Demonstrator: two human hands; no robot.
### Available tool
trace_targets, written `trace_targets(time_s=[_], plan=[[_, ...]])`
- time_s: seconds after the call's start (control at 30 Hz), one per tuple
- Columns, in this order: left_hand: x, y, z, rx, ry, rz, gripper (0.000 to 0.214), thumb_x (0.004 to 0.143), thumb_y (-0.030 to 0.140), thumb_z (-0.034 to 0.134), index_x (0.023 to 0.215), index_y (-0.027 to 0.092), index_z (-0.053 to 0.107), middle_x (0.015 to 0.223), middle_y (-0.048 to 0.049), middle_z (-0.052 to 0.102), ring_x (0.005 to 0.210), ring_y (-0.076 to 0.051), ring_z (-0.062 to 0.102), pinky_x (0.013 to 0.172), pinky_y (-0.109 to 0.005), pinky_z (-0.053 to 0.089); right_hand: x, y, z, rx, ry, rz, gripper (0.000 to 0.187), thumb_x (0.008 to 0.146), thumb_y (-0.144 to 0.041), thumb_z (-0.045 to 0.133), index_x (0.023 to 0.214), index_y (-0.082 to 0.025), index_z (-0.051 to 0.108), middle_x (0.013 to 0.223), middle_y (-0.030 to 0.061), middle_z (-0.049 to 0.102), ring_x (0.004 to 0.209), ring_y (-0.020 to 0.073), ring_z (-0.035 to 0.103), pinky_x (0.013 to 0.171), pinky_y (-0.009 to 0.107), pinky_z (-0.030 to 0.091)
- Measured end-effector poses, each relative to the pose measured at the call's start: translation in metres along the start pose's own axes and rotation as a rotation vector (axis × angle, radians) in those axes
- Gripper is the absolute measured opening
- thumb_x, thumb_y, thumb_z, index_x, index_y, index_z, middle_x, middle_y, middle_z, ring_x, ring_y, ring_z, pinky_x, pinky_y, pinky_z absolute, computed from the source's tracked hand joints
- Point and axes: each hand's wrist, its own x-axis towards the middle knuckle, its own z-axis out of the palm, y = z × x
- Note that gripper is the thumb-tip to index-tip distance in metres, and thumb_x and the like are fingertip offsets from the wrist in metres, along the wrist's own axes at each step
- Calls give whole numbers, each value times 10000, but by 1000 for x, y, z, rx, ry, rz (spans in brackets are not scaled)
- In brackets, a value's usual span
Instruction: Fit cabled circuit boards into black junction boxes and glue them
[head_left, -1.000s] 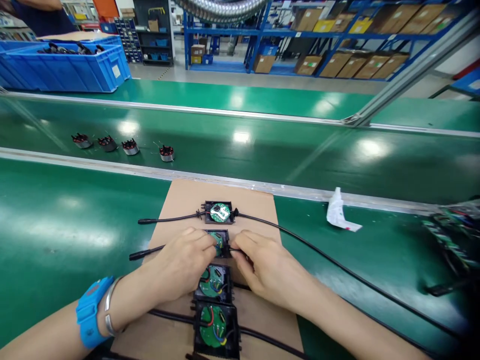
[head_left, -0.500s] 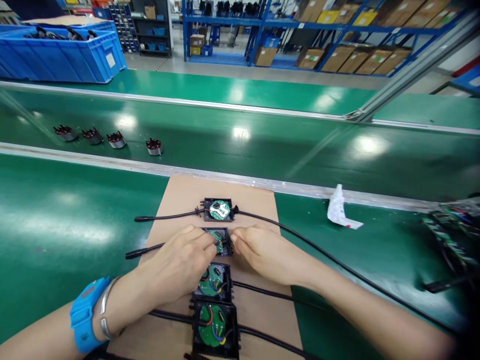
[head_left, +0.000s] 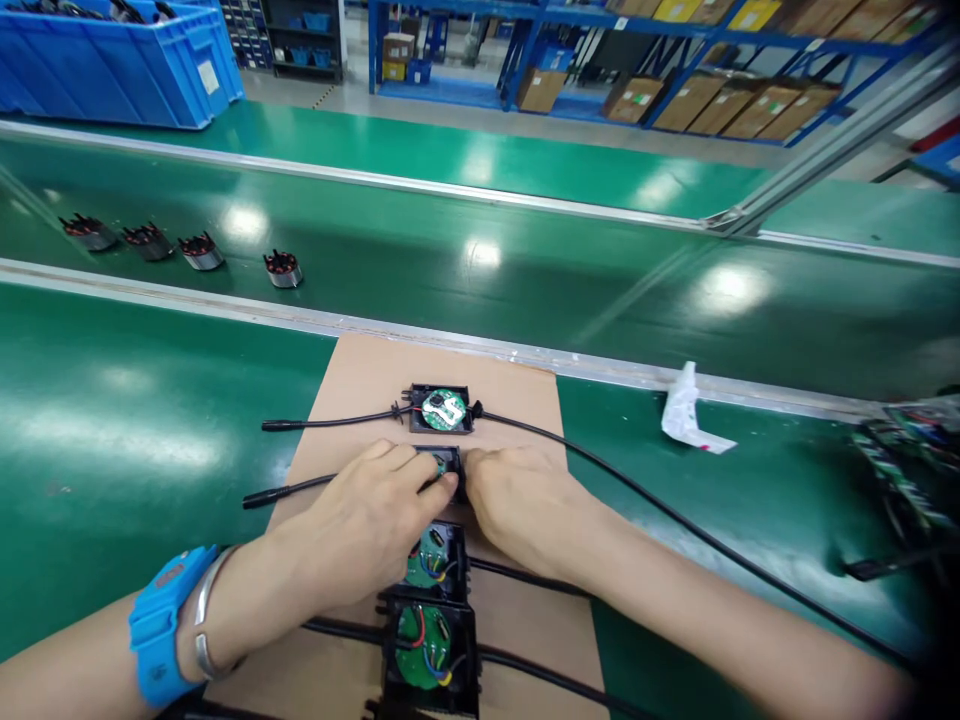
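Note:
Several black square housings with round green circuit boards and black cables lie in a row on a brown cardboard sheet [head_left: 375,380]. My left hand [head_left: 367,525], with a blue wristband, and my right hand [head_left: 525,505] meet over the second housing [head_left: 448,462], fingers curled and pressing on it from both sides. It is mostly hidden beneath them. The farthest housing [head_left: 442,408] lies untouched just beyond. Two more housings [head_left: 435,560] [head_left: 426,650] sit nearer me, under my wrists.
Several small motor stators [head_left: 283,268] stand on the green conveyor belt at the far left. A crumpled white paper [head_left: 686,410] lies to the right. Wired parts [head_left: 900,470] are piled at the right edge. A blue crate [head_left: 112,60] sits at the far left; shelves hold cartons behind.
My fingers have closed in tighter over the second housing, covering more of its board. The view has tipped downward slightly; the stators ride further left.

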Motion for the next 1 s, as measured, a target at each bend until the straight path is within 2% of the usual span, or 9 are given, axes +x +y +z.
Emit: trace_targets(time_s=[0.13, 0.23, 0.3, 0.4, 0.47, 0.57, 0.67, 1.0], plan=[[3, 2, 2, -37, 18, -42, 351, 778, 68, 469, 1081, 151, 625, 985, -91, 569, 968, -262, 500, 808, -408, 421, -1, -6, 8, -66, 87, 64, 175, 792, -94, 439, 787, -105, 614, 679, 137, 649, 576, 223, 604, 497, 308, 322], [0, 2, 5, -41, 33, -53, 407, 791, 62, 461, 1162, 152, 602, 1026, -97, 569, 985, -258, 503, 815, -406, 431, -4, -5, 12, -57, 156, 122, 181, 846, -150, 435, 833, -118, 614, 730, 130, 661, 627, 241, 625, 527, 314, 379], [-3, 1, 7, -52, 47, -49, 417, 802, 66, 465, 1185, 164, 599, 1024, -94, 583, 970, -250, 519, 819, -404, 444, -7, -1, 14, -37, 230, 144, 218, 904, -219, 410, 871, -135, 609, 824, 126, 662, 732, 254, 635, 608, 337, 438], [-7, -3, 11, -95, 103, -34, 393, 819, 66, 463, 1170, 167, 608, 1035, -90, 611, 967, -233, 538, 847, -388, 460, -14, 6, 21, 124, 416, 144, 196, 915, -257, 437, 934, -143, 596, 926, 111, 630, 861, 244, 607, 746, 364, 476], [-8, -4, 13, -115, 157, -40, 397, 843, 77, 458, 1214, 152, 576, 1064, -96, 622, 978, -228, 544, 869, -388, 468, -17, 10, 28, 252, 496, 76, 163, 902, -221, 457, 941, -145, 595, 920, 98, 611, 879, 227, 582, 789, 366, 479], [-8, -4, 14, -114, 184, -66, 398, 868, 101, 459, 1256, 139, 535, 1078, -104, 632, 987, -237, 550, 894, -416, 473, -16, 16, 37, 313, 519, -45, 209, 928, -178, 401, 892, -136, 603, 867, 96, 593, 846, 214, 555, 782, 364, 487], [-7, -2, 13, -100, 159, -66, 392, 857, 74, 460, 1232, 151, 542, 1051, -92, 636, 963, -234, 554, 886, -411, 480, -12, 19, 44, 274, 566, -118, 271, 944, -153, 350, 874, -124, 610, 843, 108, 588, 818, 213, 537, 751, 367, 495], [-5, -1, 10, -60, 83, -39, 475, 811, 29, 460, 1271, 134, 513, 996, -93, 614, 908, -236, 529, 844, -411, 487, -6, 19, 50, 261, 620, -172, 253, 925, -103, 374, 881, -115, 624, 839, 102, 595, 807, 198, 532, 759, 346, 496]])
